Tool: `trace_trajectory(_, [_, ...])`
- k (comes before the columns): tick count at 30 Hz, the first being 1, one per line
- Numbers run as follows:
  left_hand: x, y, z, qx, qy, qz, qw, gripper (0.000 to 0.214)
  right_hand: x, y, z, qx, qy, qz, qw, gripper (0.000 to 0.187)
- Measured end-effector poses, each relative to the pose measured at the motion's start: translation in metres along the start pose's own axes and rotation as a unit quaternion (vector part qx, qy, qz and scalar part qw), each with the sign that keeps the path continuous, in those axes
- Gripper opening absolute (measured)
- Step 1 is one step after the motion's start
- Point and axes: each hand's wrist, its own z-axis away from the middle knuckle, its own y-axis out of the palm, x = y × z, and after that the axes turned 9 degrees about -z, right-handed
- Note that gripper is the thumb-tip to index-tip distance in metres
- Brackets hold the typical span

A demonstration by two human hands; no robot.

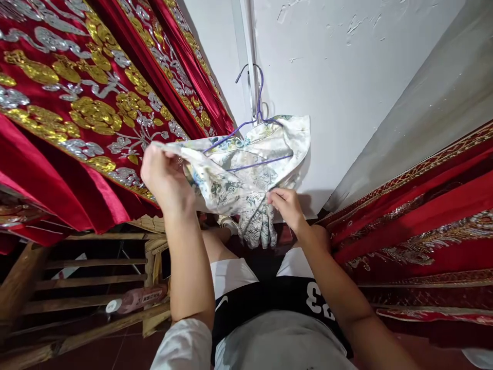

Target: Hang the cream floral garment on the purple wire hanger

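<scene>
A pale floral patterned garment (246, 174) hangs bunched on a purple wire hanger (257, 105) whose hook rests near a white pipe on the wall. My left hand (164, 177) is closed round the garment's left edge, lifting it. My right hand (287, 205) pinches the cloth lower down, at its gathered bottom part. Both arms reach up and forward from my lap.
Red cloths with gold and silver embroidery (77, 103) hang at the left, and more red embroidered cloth (416, 226) lies at the right. A wooden slatted frame (88, 280) stands at lower left with a pinkish roll (134, 299) on it. A white wall (346, 77) is ahead.
</scene>
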Motion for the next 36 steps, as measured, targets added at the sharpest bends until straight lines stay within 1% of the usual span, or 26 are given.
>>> trace_trajectory(1, [0.012,-0.01,-0.004,-0.028,-0.119,0.07,0.99,0.024,-0.002,0.001,0.007,-0.001,0.011,-0.023,1.0,0.03])
trace_trajectory(3, [0.039,-0.023,0.003,-0.037,-0.21,0.091,0.973,0.025,-0.006,0.007,0.02,-0.007,0.018,-0.062,0.998,0.029])
trace_trajectory(4, [0.051,-0.026,0.014,-0.032,-0.238,0.092,0.966,0.027,-0.008,0.01,0.026,-0.014,0.018,-0.079,0.997,0.029])
trace_trajectory(6, [0.075,-0.025,0.049,-0.047,-0.301,0.109,0.946,0.039,-0.013,0.015,0.036,-0.039,0.024,-0.117,0.992,0.03])
trace_trajectory(7, [0.085,-0.023,0.069,-0.061,-0.331,0.121,0.934,0.045,-0.017,0.016,0.041,-0.057,0.033,-0.133,0.989,0.03])
trace_trajectory(8, [0.093,-0.021,0.089,-0.098,-0.374,0.158,0.909,0.045,-0.022,0.014,0.045,-0.076,0.046,-0.145,0.985,0.03])
trace_trajectory(10, [0.104,-0.018,0.124,-0.112,-0.42,0.188,0.881,0.039,-0.03,0.005,0.055,-0.098,0.076,-0.142,0.982,0.031])
trace_trajectory(11, [0.106,-0.017,0.137,-0.106,-0.439,0.21,0.867,0.032,-0.033,-0.003,0.059,-0.091,0.092,-0.125,0.984,0.032])
trace_trajectory(12, [0.105,-0.016,0.147,-0.085,-0.449,0.229,0.86,0.025,-0.034,-0.011,0.063,-0.071,0.108,-0.104,0.986,0.034])
trace_trajectory(14, [0.095,-0.015,0.157,-0.026,-0.442,0.269,0.855,0.013,-0.033,-0.027,0.069,0.003,0.145,-0.061,0.988,0.036])
trace_trajectory(15, [0.087,-0.015,0.159,0.009,-0.421,0.281,0.862,0.011,-0.031,-0.033,0.07,0.032,0.155,-0.044,0.986,0.036])
trace_trajectory(16, [0.077,-0.013,0.159,0.046,-0.391,0.286,0.873,0.012,-0.029,-0.037,0.069,0.04,0.155,-0.036,0.986,0.036])
trace_trajectory(18, [0.053,-0.009,0.161,0.14,-0.335,0.262,0.894,0.023,-0.025,-0.037,0.066,0.007,0.128,-0.036,0.991,0.032])
trace_trajectory(20, [0.028,-0.001,0.167,0.26,-0.285,0.184,0.904,0.033,-0.023,-0.028,0.062,-0.041,0.099,-0.053,0.993,0.03])
trace_trajectory(21, [0.017,0.003,0.171,0.314,-0.262,0.133,0.903,0.034,-0.023,-0.022,0.06,-0.045,0.1,-0.067,0.992,0.032])
trace_trajectory(22, [0.007,0.007,0.176,0.356,-0.239,0.081,0.9,0.033,-0.024,-0.016,0.059,-0.028,0.115,-0.086,0.989,0.035])
trace_trajectory(23, [0.0,0.011,0.18,0.381,-0.215,0.036,0.899,0.03,-0.024,-0.011,0.059,0.001,0.139,-0.113,0.984,0.04])
trace_trajectory(24, [-0.005,0.013,0.184,0.388,-0.191,0.0,0.902,0.027,-0.023,-0.007,0.059,0.041,0.168,-0.145,0.974,0.047])
trace_trajectory(25, [-0.008,0.015,0.186,0.381,-0.168,-0.029,0.909,0.025,-0.022,-0.004,0.06,0.086,0.198,-0.176,0.961,0.054])
trace_trajectory(27, [-0.005,0.014,0.184,0.331,-0.13,-0.072,0.932,0.022,-0.017,-0.005,0.061,0.166,0.245,-0.211,0.932,0.066])
trace_trajectory(29, [0.003,0.009,0.178,0.266,-0.111,-0.104,0.952,0.021,-0.009,-0.009,0.059,0.205,0.245,-0.175,0.931,0.068])
trace_trajectory(31, [0.013,0.005,0.172,0.208,-0.111,-0.108,0.966,0.021,-0.002,-0.012,0.054,0.236,0.197,-0.093,0.947,0.056])
trace_trajectory(33, [0.023,0.002,0.171,0.174,-0.116,-0.085,0.974,0.022,0.004,-0.012,0.046,0.26,0.121,-0.011,0.958,0.044])
trace_trajectory(34, [0.027,0.001,0.173,0.171,-0.122,-0.068,0.975,0.025,0.007,-0.011,0.042,0.265,0.085,0.018,0.96,0.041])
trace_trajectory(35, [0.032,-0.002,0.176,0.186,-0.133,-0.052,0.972,0.03,0.011,-0.01,0.037,0.259,0.056,0.04,0.963,0.04])
trace_trajectory(36, [0.036,-0.005,0.18,0.221,-0.15,-0.045,0.962,0.035,0.015,-0.01,0.032,0.245,0.033,0.055,0.967,0.038])
